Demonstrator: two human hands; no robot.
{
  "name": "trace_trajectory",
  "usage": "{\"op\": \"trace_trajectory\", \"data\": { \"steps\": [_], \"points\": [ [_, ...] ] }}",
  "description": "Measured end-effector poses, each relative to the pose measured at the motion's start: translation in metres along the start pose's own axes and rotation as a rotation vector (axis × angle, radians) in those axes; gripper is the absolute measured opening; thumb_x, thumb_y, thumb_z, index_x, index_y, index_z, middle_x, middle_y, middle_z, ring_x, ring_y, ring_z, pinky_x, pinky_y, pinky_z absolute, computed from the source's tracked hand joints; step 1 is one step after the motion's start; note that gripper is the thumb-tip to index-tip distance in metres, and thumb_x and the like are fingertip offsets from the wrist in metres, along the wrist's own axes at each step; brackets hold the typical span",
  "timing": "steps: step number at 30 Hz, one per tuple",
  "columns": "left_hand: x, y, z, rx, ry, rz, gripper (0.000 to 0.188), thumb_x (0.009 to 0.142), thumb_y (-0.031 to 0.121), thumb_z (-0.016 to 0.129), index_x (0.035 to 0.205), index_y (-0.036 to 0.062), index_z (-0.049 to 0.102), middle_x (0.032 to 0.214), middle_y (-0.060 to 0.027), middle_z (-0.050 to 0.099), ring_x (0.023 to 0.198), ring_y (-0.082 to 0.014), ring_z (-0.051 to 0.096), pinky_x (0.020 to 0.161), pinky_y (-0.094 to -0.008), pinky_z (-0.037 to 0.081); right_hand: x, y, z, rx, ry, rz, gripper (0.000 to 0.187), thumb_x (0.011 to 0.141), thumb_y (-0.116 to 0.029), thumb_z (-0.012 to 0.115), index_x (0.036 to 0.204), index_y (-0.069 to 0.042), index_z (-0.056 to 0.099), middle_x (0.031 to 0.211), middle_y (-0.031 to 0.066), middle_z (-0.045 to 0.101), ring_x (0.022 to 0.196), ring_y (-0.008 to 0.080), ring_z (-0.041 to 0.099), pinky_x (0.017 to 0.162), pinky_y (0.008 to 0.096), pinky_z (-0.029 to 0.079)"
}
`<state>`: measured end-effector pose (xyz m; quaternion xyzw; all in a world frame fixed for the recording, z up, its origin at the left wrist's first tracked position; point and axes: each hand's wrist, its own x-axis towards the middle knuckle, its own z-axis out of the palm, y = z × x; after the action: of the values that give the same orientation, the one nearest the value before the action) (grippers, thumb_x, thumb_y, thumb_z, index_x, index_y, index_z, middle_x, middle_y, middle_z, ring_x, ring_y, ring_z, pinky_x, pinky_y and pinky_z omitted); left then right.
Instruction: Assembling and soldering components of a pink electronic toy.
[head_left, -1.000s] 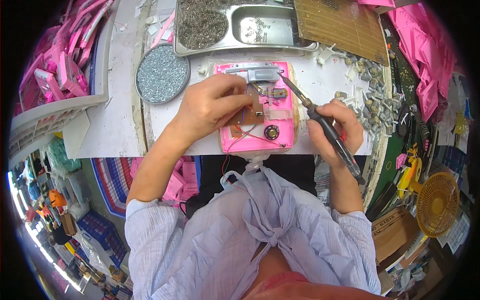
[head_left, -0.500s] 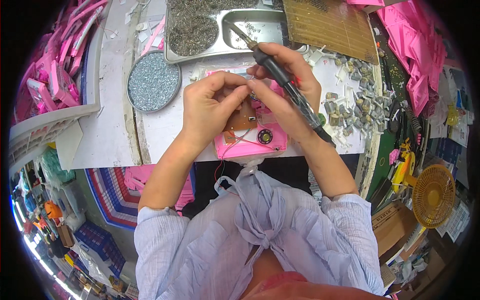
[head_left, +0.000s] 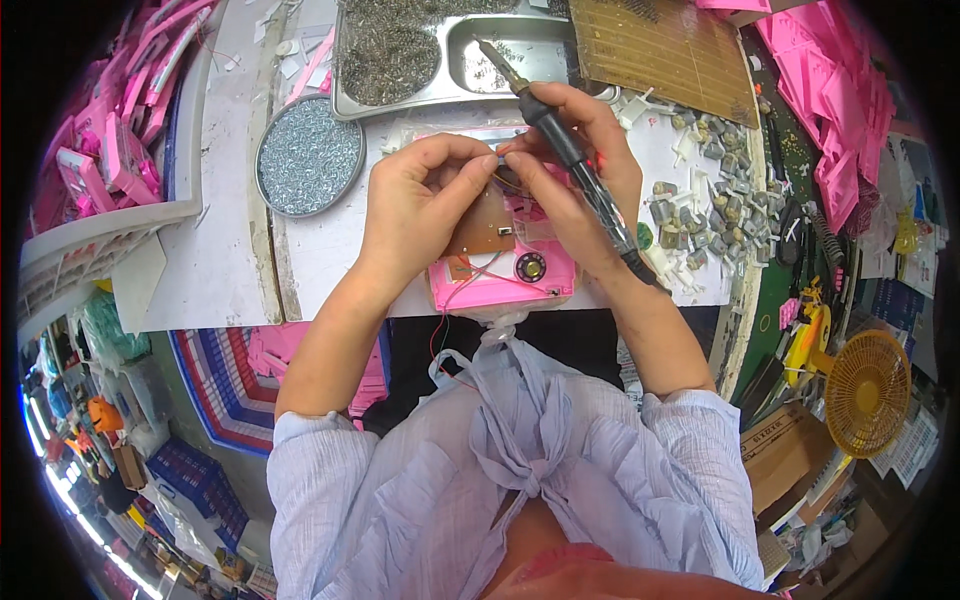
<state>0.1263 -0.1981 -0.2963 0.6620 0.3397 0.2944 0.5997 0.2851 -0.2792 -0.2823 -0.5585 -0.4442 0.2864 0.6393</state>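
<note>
My left hand (head_left: 415, 200) is closed, thumb and forefinger pinching the end of a thin wire (head_left: 508, 180). The fingertips of my right hand (head_left: 580, 170) meet it there. Lying across my right hand, a black soldering iron (head_left: 553, 130) points its metal tip up and left, over the steel tray. Below both hands lies an open pink plastic housing (head_left: 480, 292) with a brown circuit board (head_left: 482, 238), a small round black speaker (head_left: 530, 266) and loose red and dark wires. My fingers partly hide the housing's far end.
A round dish of small silver screws (head_left: 310, 155) stands to the left. Beyond the housing is a divided steel tray (head_left: 395, 112) holding dark screws. Several small motors with white parts (head_left: 715, 200) lie to the right, near a brown board (head_left: 665, 60). Pink parts fill a bin (head_left: 190, 215) at far left.
Both hands stay together over the housing, fingertips shifting slightly. The soldering iron's tip has moved a little to the right. Thin wires now show between the fingertips.
</note>
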Motion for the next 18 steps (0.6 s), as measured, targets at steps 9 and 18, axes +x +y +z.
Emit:
{"op": "trace_trajectory", "data": {
  "steps": [9,18],
  "points": [
    [-0.003,0.002,-0.003,0.090,0.065,0.094,0.009,0.089,0.007,0.076,0.093,-0.0007,0.073,0.088,-0.0022,0.067,0.070,-0.0051,0.058,0.063,-0.0210,0.047,-0.014,-0.009,-0.020,-0.185,0.038,-0.033,0.041,0.085,-0.001,0.079,0.124,-0.002,0.065,0.099,0.0088,0.073,0.084,0.0147,0.071,0.076,0.0268,0.057],
    [-0.007,0.012,-0.001,0.433,0.041,0.246,0.009,0.083,0.007,0.077,0.088,0.0013,0.073,0.093,-0.0058,0.058,0.072,-0.0144,0.060,0.064,-0.0270,0.049,-0.032,0.010,-0.020,-0.609,-0.073,-0.475,0.039,0.086,-0.006,0.080,0.122,-0.002,0.064,0.098,0.0117,0.076,0.087,0.0168,0.074,0.103,0.0488,0.050]
  ]
}}
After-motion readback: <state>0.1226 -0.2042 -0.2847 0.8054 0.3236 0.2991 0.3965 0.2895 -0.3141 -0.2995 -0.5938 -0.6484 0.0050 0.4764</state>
